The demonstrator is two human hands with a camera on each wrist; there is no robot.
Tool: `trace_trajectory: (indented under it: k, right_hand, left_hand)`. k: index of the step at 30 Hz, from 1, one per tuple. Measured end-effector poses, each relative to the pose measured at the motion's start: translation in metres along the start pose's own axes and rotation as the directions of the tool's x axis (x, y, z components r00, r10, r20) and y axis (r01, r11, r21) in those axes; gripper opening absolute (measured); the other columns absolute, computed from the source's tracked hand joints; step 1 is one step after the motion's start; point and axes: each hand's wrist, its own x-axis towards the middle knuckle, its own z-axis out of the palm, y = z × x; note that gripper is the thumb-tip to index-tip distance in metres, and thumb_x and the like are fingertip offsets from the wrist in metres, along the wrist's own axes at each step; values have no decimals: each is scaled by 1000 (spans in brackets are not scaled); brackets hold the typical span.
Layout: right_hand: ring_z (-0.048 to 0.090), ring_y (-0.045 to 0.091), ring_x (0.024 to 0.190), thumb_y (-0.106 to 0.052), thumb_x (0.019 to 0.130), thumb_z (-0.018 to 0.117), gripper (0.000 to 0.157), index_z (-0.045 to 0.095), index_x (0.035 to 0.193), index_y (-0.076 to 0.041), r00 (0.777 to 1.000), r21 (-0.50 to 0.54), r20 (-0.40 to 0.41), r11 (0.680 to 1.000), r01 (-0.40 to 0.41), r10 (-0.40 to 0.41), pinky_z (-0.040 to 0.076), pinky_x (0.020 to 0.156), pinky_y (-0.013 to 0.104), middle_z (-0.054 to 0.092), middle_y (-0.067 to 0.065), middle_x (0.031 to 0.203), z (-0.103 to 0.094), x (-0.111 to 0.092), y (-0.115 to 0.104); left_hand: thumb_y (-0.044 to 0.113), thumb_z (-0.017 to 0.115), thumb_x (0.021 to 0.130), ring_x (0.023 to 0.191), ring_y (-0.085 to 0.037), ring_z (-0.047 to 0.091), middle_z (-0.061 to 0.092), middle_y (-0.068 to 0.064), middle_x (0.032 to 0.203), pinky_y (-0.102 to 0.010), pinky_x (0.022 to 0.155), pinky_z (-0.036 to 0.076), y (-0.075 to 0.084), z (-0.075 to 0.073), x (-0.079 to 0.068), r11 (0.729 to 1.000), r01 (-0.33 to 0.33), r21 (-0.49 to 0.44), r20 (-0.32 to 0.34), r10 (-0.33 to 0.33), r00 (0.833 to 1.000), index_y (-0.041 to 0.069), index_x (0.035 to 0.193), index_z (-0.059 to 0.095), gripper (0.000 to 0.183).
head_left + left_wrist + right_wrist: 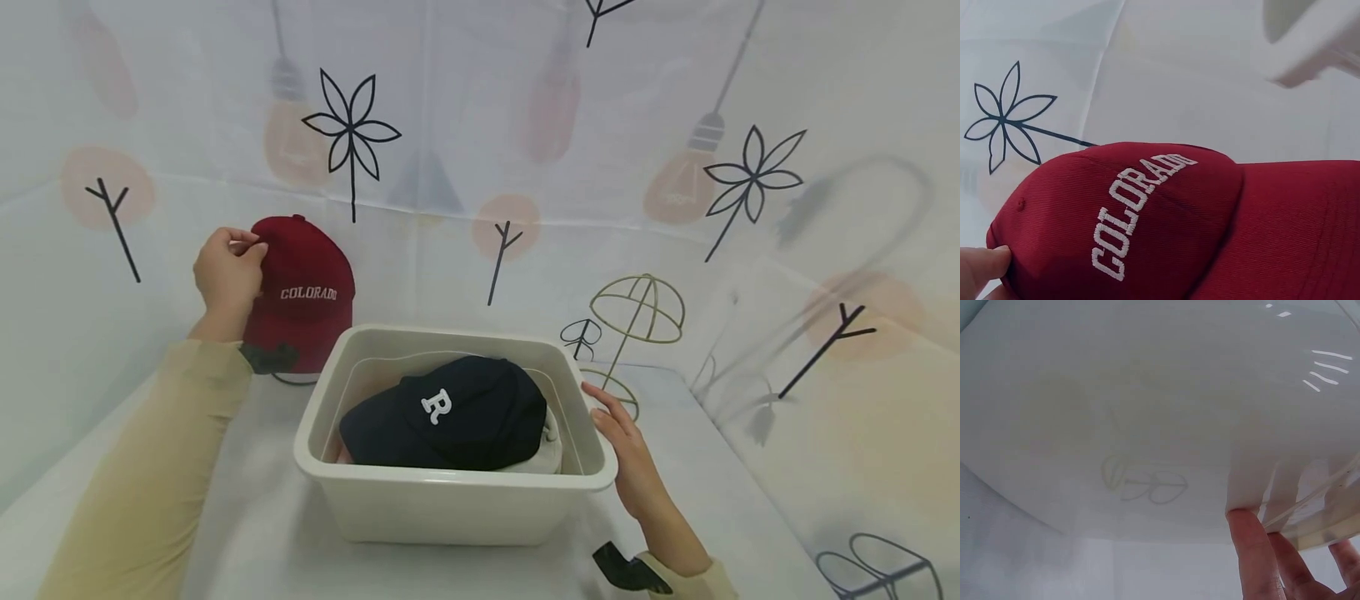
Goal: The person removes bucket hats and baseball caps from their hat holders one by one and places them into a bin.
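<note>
In the head view my left hand (pixel 228 279) pinches the crown edge of a red baseball cap (pixel 315 333) lettered COLORADO. The cap is upright, brim down, left of and behind the bin; the left wrist view shows thumb and fingertips (pixel 985 264) at its crown. A cream plastic bin (pixel 450 508) stands in the middle. Inside lies a navy cap (pixel 480 417) with a white R, over a beige item (pixel 551 450) and a mostly hidden pinkish one. My right hand (pixel 626 454) rests on the bin's right side, fingers extended against its outer wall (pixel 1166 425).
A gold wire stand (pixel 637 310) with a domed top and ring base is behind the bin to the right. Under the red cap shows a thin dark curve (pixel 294 382). White cloth covers the table (pixel 255 500); a printed curtain (pixel 442 167) hangs behind and beside it.
</note>
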Motion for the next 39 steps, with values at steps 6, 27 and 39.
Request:
trace_trajectory:
  k: [6, 27, 39]
  right_hand:
    - [56, 17, 98, -26, 100, 40, 44, 35, 141, -11, 1000, 0, -3, 1000, 7, -7, 51, 75, 33, 50, 8, 119, 0, 0, 0]
    - [54, 17, 103, -25, 101, 38, 44, 34, 142, -10, 999, 2, 27, 1000, 25, -25, 50, 79, 34, 43, 12, 125, -2, 1, 2]
    - [55, 18, 101, -25, 100, 38, 44, 34, 141, -10, 999, 16, 24, 1000, 24, -25, 50, 77, 34, 45, 12, 124, -1, -1, 2]
  left_hand:
    - [23, 55, 93, 41, 4, 44, 61, -11, 114, -17, 37, 42, 19, 7, 4, 1000, -15, 2, 6, 15, 1000, 23, 90, 51, 5]
    - [24, 54, 93, 62, -3, 49, 59, -2, 115, -21, 39, 47, 31, 8, 17, 975, 172, -138, -8, -174, 985, 29, 86, 47, 11]
    - [20, 53, 94, 109, -16, 48, 48, 3, 120, -29, 40, 50, 28, -9, 23, 845, 314, -432, 68, -317, 946, 27, 91, 46, 10]
